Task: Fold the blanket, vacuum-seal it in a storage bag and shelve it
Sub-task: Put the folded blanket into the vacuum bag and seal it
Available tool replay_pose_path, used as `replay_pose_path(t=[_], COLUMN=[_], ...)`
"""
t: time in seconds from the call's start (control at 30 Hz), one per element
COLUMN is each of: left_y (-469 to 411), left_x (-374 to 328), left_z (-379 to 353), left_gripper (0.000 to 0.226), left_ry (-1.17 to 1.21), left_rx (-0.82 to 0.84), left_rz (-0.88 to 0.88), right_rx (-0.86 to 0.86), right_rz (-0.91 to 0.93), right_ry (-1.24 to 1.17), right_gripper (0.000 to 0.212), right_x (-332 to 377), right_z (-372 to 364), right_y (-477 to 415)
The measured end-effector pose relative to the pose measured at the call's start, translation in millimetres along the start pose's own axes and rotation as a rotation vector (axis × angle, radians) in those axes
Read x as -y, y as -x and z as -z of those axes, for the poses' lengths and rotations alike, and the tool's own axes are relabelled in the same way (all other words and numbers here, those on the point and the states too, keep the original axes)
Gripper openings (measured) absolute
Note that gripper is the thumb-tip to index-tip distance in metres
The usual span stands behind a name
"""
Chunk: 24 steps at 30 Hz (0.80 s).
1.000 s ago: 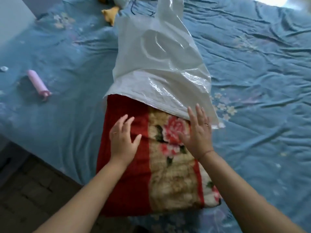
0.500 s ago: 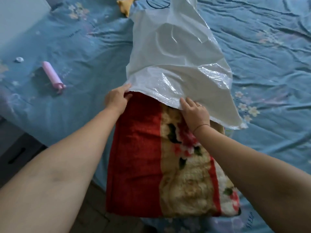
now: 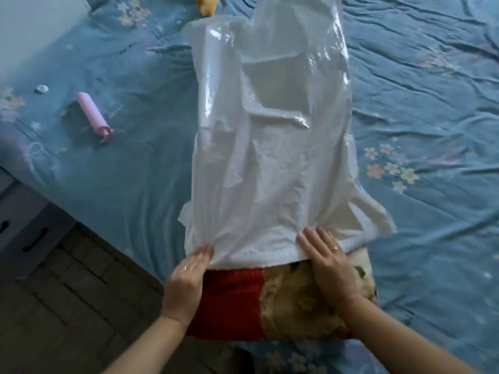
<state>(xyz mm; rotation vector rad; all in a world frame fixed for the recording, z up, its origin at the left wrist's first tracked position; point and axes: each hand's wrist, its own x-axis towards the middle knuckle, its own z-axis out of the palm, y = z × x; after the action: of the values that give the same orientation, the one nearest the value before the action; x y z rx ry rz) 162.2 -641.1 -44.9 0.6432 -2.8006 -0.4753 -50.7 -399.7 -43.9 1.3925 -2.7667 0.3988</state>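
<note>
Folded blanket sits mostly inside the storage bag, red end jutting from the bag's mouth; left hand and right hand press flat there, each grip open; blanket looks soft and bulky; film probably slippery, so pinch the mouth's rim.

Open bedsheet flanks the storage bag; a pink pump lies left.

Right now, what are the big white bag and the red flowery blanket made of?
The bag looks like thin plastic: white, glossy, with bright glints and sharp crinkles. The blanket looks like thick, soft plush fabric, matte and fuzzy, red with printed flowers; which fibre, I can't tell.
</note>
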Motion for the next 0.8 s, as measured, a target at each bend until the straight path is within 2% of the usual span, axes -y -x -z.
replay_pose_path(t=[0.07,0.17,0.37,0.4,0.5,0.57,0.67,0.7,0.8], left_y=[30.0,37.7,36.4,46.6,71.0,69.0,58.2,54.4,36.0], left_x=[-5.1,-6.5,-12.5,-10.0,3.0,9.0,7.3,5.4,-12.2], left_z=[3.0,3.8,4.0,4.8,5.7,3.6,3.6,4.9,15.0], left_gripper=[0.049,0.045,0.039,0.04,0.043,0.043,0.047,0.048,0.043], left_ry=[-0.016,-0.069,-0.1,-0.112,-0.147,-0.147,-0.135,-0.123,-0.017], left_rx=[0.019,0.034,-0.039,-0.049,-0.045,-0.006,0.064,0.064,-0.042], left_rz=[0.035,-0.012,-0.044,-0.033,-0.018,-0.028,0.001,0.05,0.339], right_rx=[-0.026,-0.046,0.041,0.056,0.084,0.033,-0.031,0.032,0.369], right_rz=[0.012,0.038,0.053,0.079,0.116,0.03,-0.192,-0.252,-0.342], right_ry=[-0.015,-0.04,0.008,0.021,-0.022,-0.11,-0.098,-0.095,-0.061], right_gripper=[0.041,0.041,0.04,0.042,0.066,0.068,0.058,0.061,0.076], right_x=[9.1,16.5,19.5,20.7,25.3,23.0,17.1,16.3,13.5], right_z=[2.3,9.7,11.0,11.9,19.4,26.9,37.5,40.3,25.6], right_y=[22.1,57.4,78.5,75.1,62.9,39.7,-17.1,-35.2,-52.7])
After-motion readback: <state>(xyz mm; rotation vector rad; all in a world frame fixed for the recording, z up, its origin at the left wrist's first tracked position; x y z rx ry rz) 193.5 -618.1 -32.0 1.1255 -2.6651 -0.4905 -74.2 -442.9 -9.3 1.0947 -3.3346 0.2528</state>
